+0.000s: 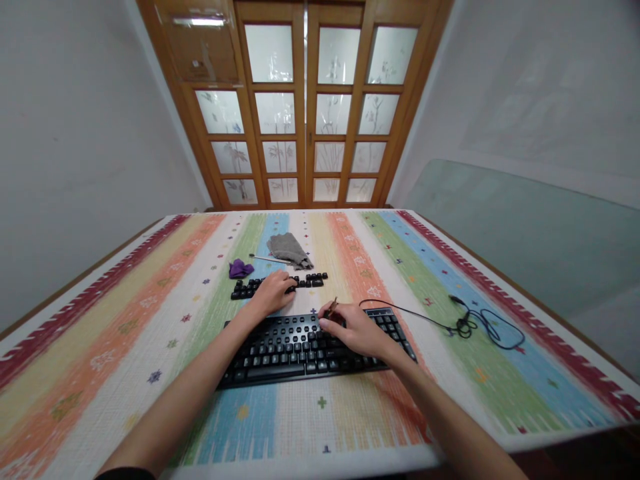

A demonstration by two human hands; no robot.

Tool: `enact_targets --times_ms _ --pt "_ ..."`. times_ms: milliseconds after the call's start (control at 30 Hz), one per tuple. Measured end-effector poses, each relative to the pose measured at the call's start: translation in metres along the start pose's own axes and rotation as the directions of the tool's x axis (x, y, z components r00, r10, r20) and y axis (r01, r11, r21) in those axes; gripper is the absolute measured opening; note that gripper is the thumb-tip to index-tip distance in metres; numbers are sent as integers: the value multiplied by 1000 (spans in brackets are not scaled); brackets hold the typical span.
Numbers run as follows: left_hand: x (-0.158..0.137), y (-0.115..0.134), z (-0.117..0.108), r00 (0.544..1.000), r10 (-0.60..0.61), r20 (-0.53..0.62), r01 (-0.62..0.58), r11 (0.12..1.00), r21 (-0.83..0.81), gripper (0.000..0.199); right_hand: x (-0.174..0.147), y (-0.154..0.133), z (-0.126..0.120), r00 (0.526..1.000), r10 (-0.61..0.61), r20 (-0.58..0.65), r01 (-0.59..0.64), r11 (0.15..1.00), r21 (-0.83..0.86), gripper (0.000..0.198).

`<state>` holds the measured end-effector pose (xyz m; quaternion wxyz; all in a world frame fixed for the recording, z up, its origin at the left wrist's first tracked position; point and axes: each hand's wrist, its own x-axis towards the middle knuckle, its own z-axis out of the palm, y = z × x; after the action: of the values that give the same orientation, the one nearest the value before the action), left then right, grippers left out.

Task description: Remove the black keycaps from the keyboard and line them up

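Note:
My left hand (274, 292) reaches over rows of loose black keycaps (245, 289), its fingertips closed on one keycap (291, 289) at the row. A black keyboard (280, 353) lies in front of me. Its upper part shows small sockets without caps, while the lower rows carry caps. Above the keyboard's right half, my right hand (353, 327) pinches a small brown object (333, 309) with a pointed end; its kind is not clear. The palm hides some of the keys.
Behind the keycaps lie a purple cloth (241, 269), a grey cloth (289, 249) and a thin brush-like stick (270, 259). The keyboard's black cable (467, 325) coils on the right. A striped tablecloth (190, 347) covers the table; wooden glazed doors (305, 133) stand beyond.

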<state>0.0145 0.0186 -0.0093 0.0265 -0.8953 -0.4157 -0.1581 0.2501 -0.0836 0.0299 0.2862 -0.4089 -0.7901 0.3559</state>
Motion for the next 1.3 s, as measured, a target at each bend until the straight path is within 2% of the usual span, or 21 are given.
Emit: enact_targets --times_ms 133,267,333,400,567,667,900,1067,1300 --pt "-16 11 -10 1000 -11 -18 10 999 -51 14 0 12 7 1000 20 2 -20 999 35 15" --pt "-38 25 -19 1000 -29 10 30 991 -134 16 0 28 19 995 103 -17 -97 969 226 17" --pt "-49 30 -21 999 -32 29 36 984 -172 18 0 30 24 991 131 -17 -123 960 253 17" --pt "-58 35 -22 998 -30 47 39 979 -200 19 0 26 27 993 115 -23 -108 973 205 14" --pt "-65 45 -23 998 -10 70 26 972 -235 19 4 8 29 999 -29 -22 29 999 -23 8" --pt "-64 50 -25 995 -7 98 28 977 -211 19 12 5 27 1000 -24 10 25 996 -80 8" --pt "-64 54 -24 978 -26 206 59 987 -152 16 30 8 25 997 63 42 -59 994 -89 9" --pt "-66 52 -21 980 -34 195 66 984 -163 17 37 6 28 999 37 35 -31 987 -157 9" --pt "-64 54 -23 982 -22 186 57 981 -185 17 45 20 26 996 90 28 -87 993 -81 14"
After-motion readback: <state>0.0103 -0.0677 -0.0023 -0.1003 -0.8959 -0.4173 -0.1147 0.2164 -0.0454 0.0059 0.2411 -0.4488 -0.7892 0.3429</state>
